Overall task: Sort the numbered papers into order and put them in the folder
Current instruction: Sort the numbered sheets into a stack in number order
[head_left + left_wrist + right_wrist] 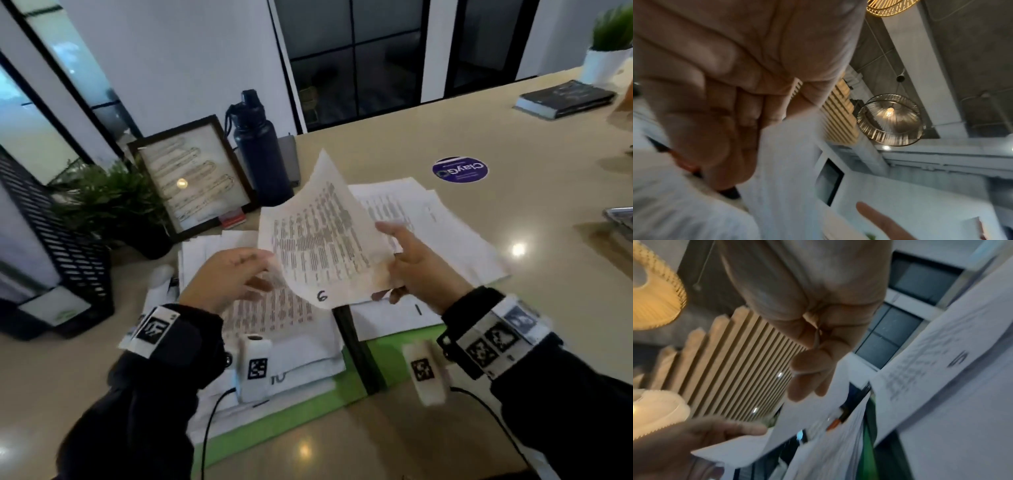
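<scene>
A printed sheet marked 6 (318,240) is held up, curved, over the open green folder (291,421). My right hand (390,267) pinches the sheet's lower right edge, thumb on top and fingers beneath. My left hand (263,270) is at its left edge, thumb above and curled fingers (748,113) below. On the folder's left half lies a stack of papers (274,318), with a sheet marked 10 (278,378) sticking out at the bottom. The right stack (445,233) shows a sheet marked 1 (418,310) on top. The wrist views are blurred.
Behind the papers stand a dark water bottle (260,150), a framed picture (191,178) and a potted plant (113,202). A black mesh tray (61,246) is at the left. A round purple sticker (460,169) and a book (565,99) lie further right.
</scene>
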Available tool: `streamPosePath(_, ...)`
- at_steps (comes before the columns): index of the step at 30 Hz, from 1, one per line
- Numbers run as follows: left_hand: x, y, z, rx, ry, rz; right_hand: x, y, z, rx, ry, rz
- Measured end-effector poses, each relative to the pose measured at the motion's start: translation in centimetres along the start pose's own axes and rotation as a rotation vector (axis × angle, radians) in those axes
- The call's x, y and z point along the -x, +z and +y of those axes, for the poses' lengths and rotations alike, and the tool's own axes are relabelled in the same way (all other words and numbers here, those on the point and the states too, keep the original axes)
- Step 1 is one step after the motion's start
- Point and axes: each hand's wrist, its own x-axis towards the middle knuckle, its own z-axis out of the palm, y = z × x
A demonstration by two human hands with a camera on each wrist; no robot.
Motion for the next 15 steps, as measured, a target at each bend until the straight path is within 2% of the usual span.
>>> streamPosePath(2,0.3,-2.7,-2.0,-0.046,-0.143,0.076,-0.8,3.6,-0.1,0.169,-0.057,-0.104)
streamPosePath(5,0.8,-5.5,-5.1,-0.166,-0.305,0.067,-1.6,7.3,0.9,0.448,-0.069,-0.268)
streamPosePath(7,0.9,-6.3,-7.4,-0.361,-0.364,0.024,-2.0,8.7,1.5,0.681,-0.001,-0.453)
streamPosePath(9,0.8,-6.4,-9.0,-0.565,-0.365,-0.026,-2.5,9.3,1.9,0.812,0.053,-0.584)
streamPosePath(12,0.5,-5.9,-9.1,-0.845,-0.314,-0.128,-2.6,8.4,1.7,0.86,0.06,-0.596)
streamPosePath(15,0.1,-5.6,-6.9,-1.013,-0.213,-0.073,-2.7,5.6,2.1,0.654,0.156,-0.411)
